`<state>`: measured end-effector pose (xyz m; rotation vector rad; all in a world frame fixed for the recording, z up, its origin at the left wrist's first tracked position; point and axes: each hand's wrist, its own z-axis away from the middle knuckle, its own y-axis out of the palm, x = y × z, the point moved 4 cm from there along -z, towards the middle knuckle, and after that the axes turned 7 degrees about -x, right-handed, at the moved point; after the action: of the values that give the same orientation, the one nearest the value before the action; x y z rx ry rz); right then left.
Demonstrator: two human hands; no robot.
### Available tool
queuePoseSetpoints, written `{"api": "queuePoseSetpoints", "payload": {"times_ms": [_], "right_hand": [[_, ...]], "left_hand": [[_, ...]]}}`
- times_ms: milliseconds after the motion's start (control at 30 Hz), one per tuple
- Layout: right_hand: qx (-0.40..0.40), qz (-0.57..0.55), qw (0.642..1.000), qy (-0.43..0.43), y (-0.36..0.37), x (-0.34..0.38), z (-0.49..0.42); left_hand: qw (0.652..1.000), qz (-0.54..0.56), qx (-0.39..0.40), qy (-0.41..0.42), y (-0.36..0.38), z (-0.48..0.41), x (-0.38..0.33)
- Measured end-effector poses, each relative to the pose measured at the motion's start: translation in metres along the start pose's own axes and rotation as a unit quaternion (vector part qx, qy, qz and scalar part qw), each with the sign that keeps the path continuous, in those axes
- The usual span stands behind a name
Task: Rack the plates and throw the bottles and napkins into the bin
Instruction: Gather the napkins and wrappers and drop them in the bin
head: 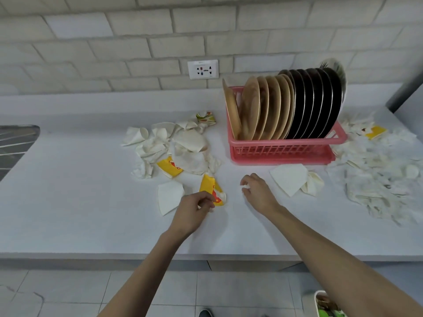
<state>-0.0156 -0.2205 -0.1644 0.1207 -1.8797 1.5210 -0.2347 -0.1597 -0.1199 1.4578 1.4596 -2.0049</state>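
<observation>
Near the front edge of the tabletop (80, 202), about midway along it: a yellow napkin (209, 187), flattened and creased, red print on the yellow, a crumpled white rim at its near end. Long axis from front edge toward back edge, far end leaning a little left. Near end pinched between thumb and curled fingers of the left hand (193, 212). Just to the right, apart from it, the right hand (257, 191), fingers curled narrow round a small white scrap (245, 186), too small to tell more.

Just left of the left hand, a flat white napkin (169, 199), fan-shaped, point toward the front edge. Behind, toward mid-tabletop, a heap (174, 147) of crumpled white napkins with another yellow piece among them.

Toward the back right, a pink rack (281, 149), long side parallel to the back edge. In it, plates (274, 106) on edge in a left-to-right row, faces toward the tabletop's ends: tan at left, black at right, the leftmost tan one tilted away from the rest. Just in front of the rack, a second napkin (289, 179), white and fan-shaped, point likewise toward the front edge. At the right end, a wide spread (377, 179) of crumpled white napkins. On the floor below the front edge, at lower right, part of a bin (317, 296), half hidden by the right arm.
</observation>
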Motion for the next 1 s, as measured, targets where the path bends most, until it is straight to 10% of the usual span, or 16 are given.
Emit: {"api": "queuePoseSetpoints", "payload": {"times_ms": [233, 700, 1000], "right_hand": [[-0.014, -0.087, 0.996, 0.025, -0.002, -0.011, 0.003], [-0.053, -0.137, 0.987, 0.061, 0.002, -0.02, 0.009], [-0.009, -0.141, 0.988, 0.068, -0.005, -0.01, -0.003]], "left_hand": [[0.988, -0.141, 0.001, 0.058, -0.003, -0.08, -0.018], [0.837, -0.546, 0.041, 0.003, -0.02, -0.157, -0.007], [0.901, -0.401, -0.096, 0.136, -0.056, -0.14, 0.01]]}}
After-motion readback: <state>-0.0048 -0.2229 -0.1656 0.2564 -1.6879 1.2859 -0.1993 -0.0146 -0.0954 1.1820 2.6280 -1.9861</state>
